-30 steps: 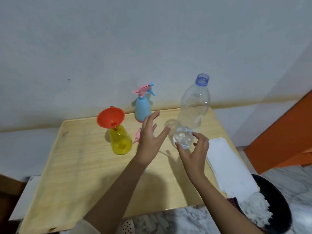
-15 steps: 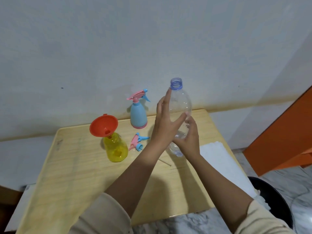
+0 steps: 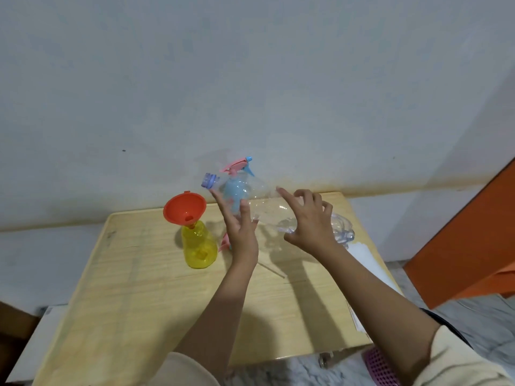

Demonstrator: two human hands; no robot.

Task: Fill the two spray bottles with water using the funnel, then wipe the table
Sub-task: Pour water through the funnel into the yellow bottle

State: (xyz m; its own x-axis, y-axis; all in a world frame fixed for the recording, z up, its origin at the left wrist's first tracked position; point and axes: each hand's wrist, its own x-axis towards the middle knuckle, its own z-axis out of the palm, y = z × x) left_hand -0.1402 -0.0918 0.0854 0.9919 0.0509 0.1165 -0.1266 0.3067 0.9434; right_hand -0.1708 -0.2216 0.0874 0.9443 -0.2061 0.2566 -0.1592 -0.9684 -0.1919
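Head view: tilted water bottle [image 3: 267, 207] partly hides blue spray bottle [image 3: 235, 190] behind

One head camera only, looks forward and down from near, over table [image 3: 133, 296], facing wall [image 3: 250, 79]; wide angle.

Table [image 3: 139, 288]: pale wood-grain top, matt, smooth, faint streaks along the grain
Water bottle [image 3: 267, 210]: thin clear plastic, glossy, ribbed neck ring tinted blue
Yellow spray bottle [image 3: 198, 247]: translucent plastic, shiny
Funnel [image 3: 184, 208]: opaque orange plastic, smooth, slight sheen
Blue spray bottle [image 3: 235, 190]: opaque plastic, satin; pink and blue trigger head looks hard plastic
Cloth [image 3: 365, 256]: white, matt, soft-looking
Wall [image 3: 250, 79]: painted, matt, lightly rough
Floor [image 3: 292, 369]: grey-veined stone look, polished
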